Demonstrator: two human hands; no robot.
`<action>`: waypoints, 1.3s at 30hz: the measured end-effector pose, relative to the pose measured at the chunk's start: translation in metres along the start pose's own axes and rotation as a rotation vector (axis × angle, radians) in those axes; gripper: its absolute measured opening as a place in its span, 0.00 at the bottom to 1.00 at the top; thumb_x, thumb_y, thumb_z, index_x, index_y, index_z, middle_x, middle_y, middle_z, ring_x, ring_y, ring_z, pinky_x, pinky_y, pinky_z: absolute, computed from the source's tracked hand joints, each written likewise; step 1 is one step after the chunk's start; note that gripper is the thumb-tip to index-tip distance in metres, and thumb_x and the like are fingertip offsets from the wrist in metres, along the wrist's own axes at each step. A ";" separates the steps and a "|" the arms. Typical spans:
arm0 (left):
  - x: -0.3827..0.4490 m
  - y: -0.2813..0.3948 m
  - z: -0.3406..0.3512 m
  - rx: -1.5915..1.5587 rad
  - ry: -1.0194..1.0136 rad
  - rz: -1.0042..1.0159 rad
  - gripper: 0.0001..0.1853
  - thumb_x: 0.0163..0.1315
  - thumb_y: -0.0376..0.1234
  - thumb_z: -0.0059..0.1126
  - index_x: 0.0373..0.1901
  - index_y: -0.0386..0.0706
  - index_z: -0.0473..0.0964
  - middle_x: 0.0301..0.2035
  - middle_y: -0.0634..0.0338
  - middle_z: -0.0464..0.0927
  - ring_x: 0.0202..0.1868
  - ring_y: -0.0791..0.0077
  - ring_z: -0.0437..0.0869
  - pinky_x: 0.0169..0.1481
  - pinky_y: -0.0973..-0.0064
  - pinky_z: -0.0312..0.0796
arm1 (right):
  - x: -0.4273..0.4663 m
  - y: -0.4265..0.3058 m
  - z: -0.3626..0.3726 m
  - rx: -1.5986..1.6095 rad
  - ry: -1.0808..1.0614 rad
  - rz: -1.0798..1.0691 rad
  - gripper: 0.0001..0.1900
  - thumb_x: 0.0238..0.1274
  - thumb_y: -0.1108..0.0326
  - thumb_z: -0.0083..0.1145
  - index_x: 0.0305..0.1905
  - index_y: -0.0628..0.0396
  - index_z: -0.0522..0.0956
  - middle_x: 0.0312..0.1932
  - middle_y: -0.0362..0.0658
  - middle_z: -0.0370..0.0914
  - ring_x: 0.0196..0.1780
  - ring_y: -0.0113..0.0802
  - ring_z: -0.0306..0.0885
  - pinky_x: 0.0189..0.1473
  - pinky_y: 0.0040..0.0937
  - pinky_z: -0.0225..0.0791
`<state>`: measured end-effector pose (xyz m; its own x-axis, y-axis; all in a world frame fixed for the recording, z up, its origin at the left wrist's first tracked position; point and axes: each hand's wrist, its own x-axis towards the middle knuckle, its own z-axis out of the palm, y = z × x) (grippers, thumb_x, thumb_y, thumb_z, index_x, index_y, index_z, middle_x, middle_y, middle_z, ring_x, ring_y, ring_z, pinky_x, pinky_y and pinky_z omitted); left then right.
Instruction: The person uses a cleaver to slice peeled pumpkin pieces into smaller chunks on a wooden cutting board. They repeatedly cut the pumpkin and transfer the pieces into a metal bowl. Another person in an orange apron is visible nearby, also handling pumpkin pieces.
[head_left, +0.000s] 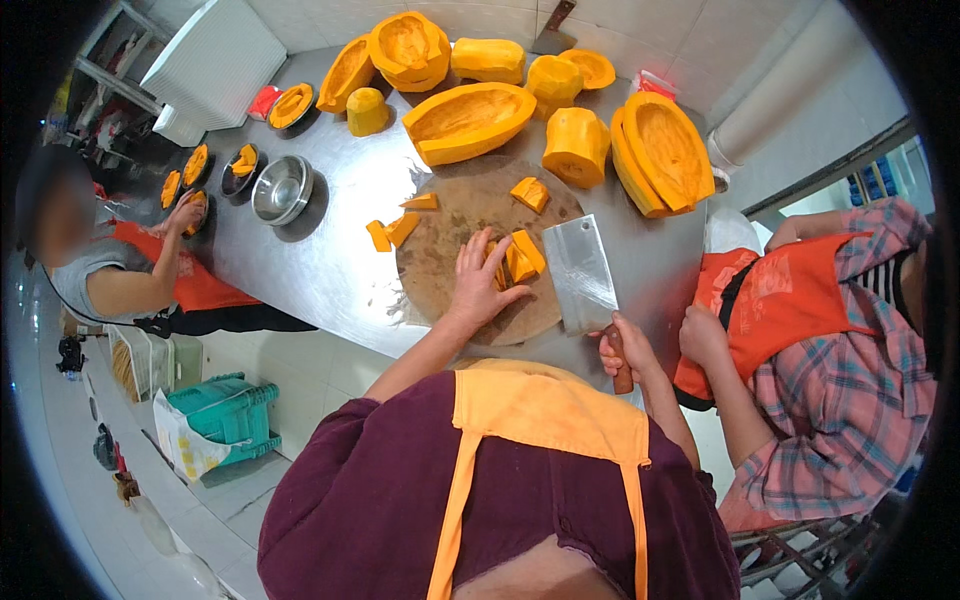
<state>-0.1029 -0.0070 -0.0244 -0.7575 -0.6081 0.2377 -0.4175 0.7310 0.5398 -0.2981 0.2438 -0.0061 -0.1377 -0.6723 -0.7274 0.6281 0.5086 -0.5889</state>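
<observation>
My left hand (481, 283) lies spread over the round wooden chopping board (450, 270), its fingers apart. Cut orange pumpkin pieces (523, 256) sit against its fingers and thumb, some partly hidden under it. In my right hand (634, 346) is the wooden handle of a cleaver (581, 274). Its broad blade rests flat or nearly so over the board's right edge, beside the pieces. A separate pumpkin chunk (530, 195) is farther back on the board. More small chunks (397, 229) lie at the board's left edge.
Peeled pumpkin halves (471, 120) and blocks (576, 146) line the back of the steel table (345, 247). Stacked metal bowls (282, 191) stand left. Another cleaver (555, 34) is by the wall. A person at left handles a filled bowl; another person in a red apron (780, 300) stands close right.
</observation>
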 end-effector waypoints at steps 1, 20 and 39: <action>0.003 0.002 0.003 0.022 -0.001 0.013 0.48 0.47 0.52 0.77 0.70 0.50 0.65 0.72 0.45 0.55 0.74 0.44 0.55 0.77 0.49 0.50 | 0.005 0.001 -0.001 0.012 -0.031 0.010 0.30 0.77 0.41 0.37 0.47 0.63 0.74 0.18 0.37 0.63 0.14 0.24 0.57 0.17 0.29 0.58; 0.012 -0.055 -0.016 0.390 0.351 -0.045 0.40 0.53 0.64 0.64 0.66 0.58 0.72 0.72 0.51 0.58 0.76 0.47 0.49 0.75 0.34 0.34 | 0.083 -0.015 0.136 0.047 -0.165 -0.011 0.27 0.77 0.42 0.40 0.46 0.61 0.72 0.20 0.38 0.64 0.16 0.27 0.60 0.19 0.31 0.62; 0.038 -0.161 -0.078 -0.028 0.357 -0.128 0.36 0.50 0.54 0.70 0.60 0.51 0.74 0.61 0.47 0.68 0.62 0.48 0.68 0.69 0.49 0.57 | 0.132 -0.031 0.254 0.028 -0.086 -0.001 0.27 0.76 0.42 0.41 0.46 0.61 0.72 0.19 0.40 0.64 0.15 0.29 0.59 0.18 0.33 0.62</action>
<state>-0.0253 -0.1718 -0.0398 -0.4752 -0.7670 0.4311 -0.4794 0.6365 0.6041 -0.1414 0.0029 0.0053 -0.0732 -0.7169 -0.6934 0.6497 0.4932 -0.5785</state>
